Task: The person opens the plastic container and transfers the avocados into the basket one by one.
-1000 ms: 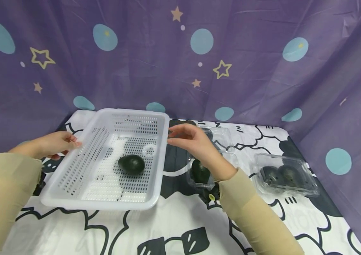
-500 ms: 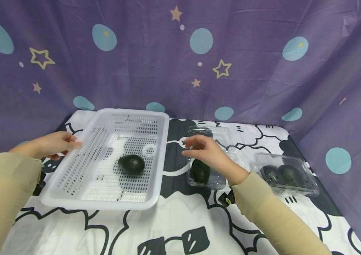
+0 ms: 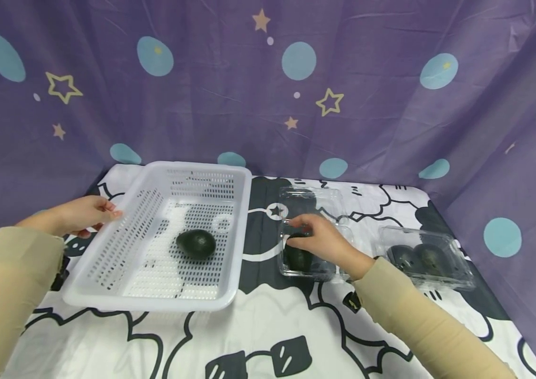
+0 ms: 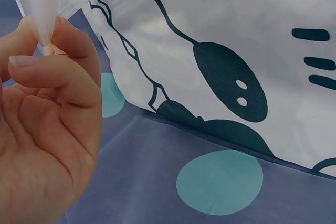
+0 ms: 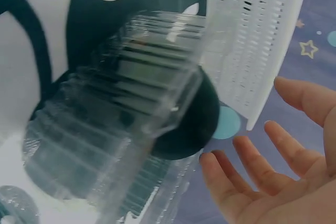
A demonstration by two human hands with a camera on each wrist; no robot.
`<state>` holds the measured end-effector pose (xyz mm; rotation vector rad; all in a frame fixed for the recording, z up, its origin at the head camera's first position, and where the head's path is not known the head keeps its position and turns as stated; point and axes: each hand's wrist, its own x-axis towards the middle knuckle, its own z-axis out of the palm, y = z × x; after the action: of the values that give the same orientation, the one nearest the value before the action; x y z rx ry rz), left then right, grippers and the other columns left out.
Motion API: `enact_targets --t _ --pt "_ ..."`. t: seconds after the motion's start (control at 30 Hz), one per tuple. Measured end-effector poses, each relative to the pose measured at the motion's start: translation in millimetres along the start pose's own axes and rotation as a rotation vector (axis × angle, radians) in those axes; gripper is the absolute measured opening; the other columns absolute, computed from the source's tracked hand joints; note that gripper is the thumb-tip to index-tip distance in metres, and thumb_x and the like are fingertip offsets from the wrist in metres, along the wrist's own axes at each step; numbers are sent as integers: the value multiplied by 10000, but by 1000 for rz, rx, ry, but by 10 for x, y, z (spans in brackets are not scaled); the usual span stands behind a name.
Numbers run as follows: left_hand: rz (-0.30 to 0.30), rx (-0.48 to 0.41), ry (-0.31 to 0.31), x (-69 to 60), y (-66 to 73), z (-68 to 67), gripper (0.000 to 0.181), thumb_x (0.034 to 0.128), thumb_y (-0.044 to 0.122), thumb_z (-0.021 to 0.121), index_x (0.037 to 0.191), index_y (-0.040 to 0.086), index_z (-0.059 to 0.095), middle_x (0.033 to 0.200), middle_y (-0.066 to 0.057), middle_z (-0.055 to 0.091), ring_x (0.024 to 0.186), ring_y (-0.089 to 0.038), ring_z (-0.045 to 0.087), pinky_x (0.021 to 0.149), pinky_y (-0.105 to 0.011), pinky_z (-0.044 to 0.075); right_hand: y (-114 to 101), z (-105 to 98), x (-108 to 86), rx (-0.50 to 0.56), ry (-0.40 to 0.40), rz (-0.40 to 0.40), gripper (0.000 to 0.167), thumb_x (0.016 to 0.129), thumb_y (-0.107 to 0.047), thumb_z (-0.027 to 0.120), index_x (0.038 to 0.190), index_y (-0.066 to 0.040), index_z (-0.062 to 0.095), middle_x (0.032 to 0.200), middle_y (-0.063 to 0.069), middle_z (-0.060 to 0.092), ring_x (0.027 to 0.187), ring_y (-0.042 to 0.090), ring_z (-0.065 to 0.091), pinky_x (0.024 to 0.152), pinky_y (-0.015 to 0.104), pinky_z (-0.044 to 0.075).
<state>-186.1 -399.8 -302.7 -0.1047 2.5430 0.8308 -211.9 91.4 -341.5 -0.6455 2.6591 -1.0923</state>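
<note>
Got a surface (image 3: pixel 178 360) draped in white cloth (image 3: pixel 258 316) with chunky black cartoon doodles, sunglasses included. Carries a white perforated basket (image 3: pixel 149 304) toward the left edge, an open clear plastic clamshell (image 3: pixel 327 201) back near the middle of the far edge, plus a second clear clamshell (image 3: pixel 443 283) by the right edge.
</note>
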Motion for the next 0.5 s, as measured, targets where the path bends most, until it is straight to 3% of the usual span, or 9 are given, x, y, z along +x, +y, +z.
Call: enact_targets --t 0.27,0.5 --pt "2 -8 3 14 -15 2 401 1055 292 466 1177 -89 433 909 -25 652 764 -165 574 547 -263 421 101 72 5 -142 -41 -32 555 898 -247 725 1408 -118 548 1461 160 495 1335 375 476 1064 543 412" --pt "-5 -18 1 14 -17 11 399 1053 292 474 1181 -84 436 908 -24 641 763 -170 563 549 -266 424 168 150 46 -245 -88 4 593 868 -274 759 1407 -134 554 1463 189 484 1364 384 449 1107 543 374"
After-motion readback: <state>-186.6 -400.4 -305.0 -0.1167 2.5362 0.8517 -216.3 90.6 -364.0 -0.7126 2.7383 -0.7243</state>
